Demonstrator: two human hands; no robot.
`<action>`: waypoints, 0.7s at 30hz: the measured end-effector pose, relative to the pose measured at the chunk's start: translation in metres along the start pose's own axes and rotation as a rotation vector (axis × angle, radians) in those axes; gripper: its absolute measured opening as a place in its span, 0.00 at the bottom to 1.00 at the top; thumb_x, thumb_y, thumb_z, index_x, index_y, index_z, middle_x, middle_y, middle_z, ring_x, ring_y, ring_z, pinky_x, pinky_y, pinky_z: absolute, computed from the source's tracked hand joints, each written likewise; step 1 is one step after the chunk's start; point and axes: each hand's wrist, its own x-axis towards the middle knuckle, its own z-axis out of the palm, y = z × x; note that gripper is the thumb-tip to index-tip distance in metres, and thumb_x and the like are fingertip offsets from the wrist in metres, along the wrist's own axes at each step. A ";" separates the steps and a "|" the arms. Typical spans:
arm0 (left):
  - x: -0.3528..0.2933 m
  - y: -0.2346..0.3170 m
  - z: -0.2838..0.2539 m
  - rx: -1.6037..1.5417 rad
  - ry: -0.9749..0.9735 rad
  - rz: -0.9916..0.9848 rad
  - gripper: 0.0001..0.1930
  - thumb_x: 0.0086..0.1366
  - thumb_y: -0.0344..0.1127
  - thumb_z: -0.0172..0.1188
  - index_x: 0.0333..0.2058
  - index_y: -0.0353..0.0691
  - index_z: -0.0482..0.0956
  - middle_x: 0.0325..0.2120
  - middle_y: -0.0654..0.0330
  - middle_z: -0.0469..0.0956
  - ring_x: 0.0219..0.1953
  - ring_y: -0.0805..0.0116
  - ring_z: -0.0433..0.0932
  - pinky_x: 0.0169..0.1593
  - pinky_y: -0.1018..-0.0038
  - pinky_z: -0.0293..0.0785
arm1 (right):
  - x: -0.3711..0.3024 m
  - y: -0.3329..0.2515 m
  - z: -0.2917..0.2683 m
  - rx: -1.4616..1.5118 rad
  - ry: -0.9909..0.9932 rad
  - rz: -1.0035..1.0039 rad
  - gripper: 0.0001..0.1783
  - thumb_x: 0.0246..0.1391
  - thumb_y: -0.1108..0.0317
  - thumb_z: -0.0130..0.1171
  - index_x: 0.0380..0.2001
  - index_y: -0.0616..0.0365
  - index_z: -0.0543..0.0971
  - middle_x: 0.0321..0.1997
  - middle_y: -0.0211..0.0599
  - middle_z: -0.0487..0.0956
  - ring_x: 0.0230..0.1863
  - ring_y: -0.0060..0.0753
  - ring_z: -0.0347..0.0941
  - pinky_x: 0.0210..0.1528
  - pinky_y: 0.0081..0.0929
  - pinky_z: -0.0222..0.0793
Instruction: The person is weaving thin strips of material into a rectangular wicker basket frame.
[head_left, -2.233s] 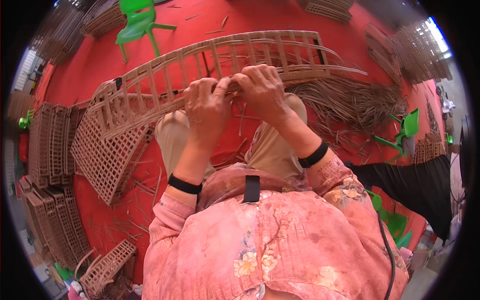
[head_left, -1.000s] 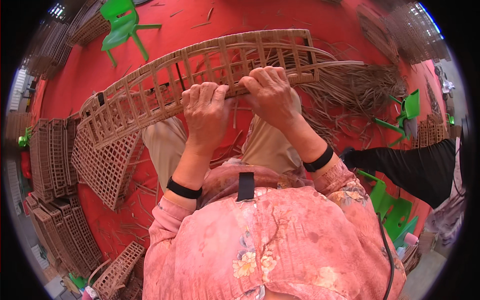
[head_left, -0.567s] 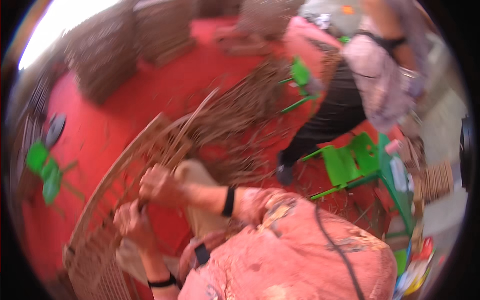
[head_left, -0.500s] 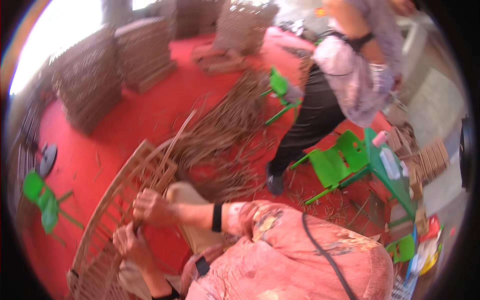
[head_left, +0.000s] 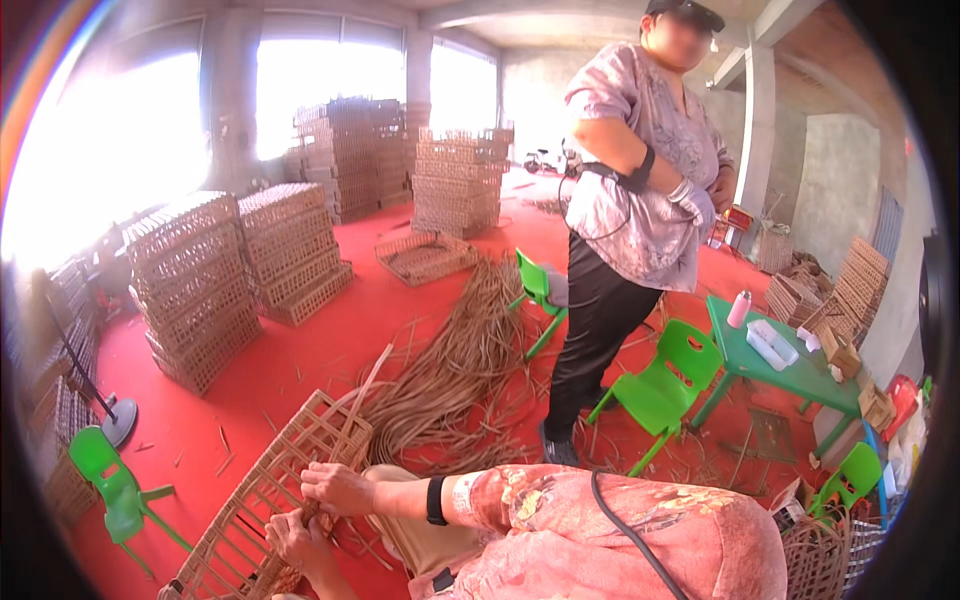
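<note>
My left fingers (head_left: 287,527) and right fingers (head_left: 318,482) curl closed, near each other, on the near side of the woven frame (head_left: 245,492) slanting before me; their tips are hard to see. I'd press evenly, so nothing twists.

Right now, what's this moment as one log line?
left hand: gripping woven frame; right hand: gripping same frame, beside left hand; brown strips: heaped on red floor; co-worker: standing beside strips

The view has swung rightward and up, bringing the ceiling (head_left: 840,50) and a co-worker's cap (head_left: 688,9) into sight.
</note>
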 end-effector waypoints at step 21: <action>-0.005 -0.012 0.007 0.109 0.075 0.169 0.11 0.61 0.47 0.62 0.36 0.49 0.82 0.34 0.63 0.78 0.44 0.60 0.76 0.56 0.61 0.70 | -0.005 0.000 0.001 -0.048 0.001 0.018 0.13 0.44 0.68 0.64 0.33 0.58 0.74 0.37 0.38 0.72 0.43 0.45 0.71 0.45 0.38 0.73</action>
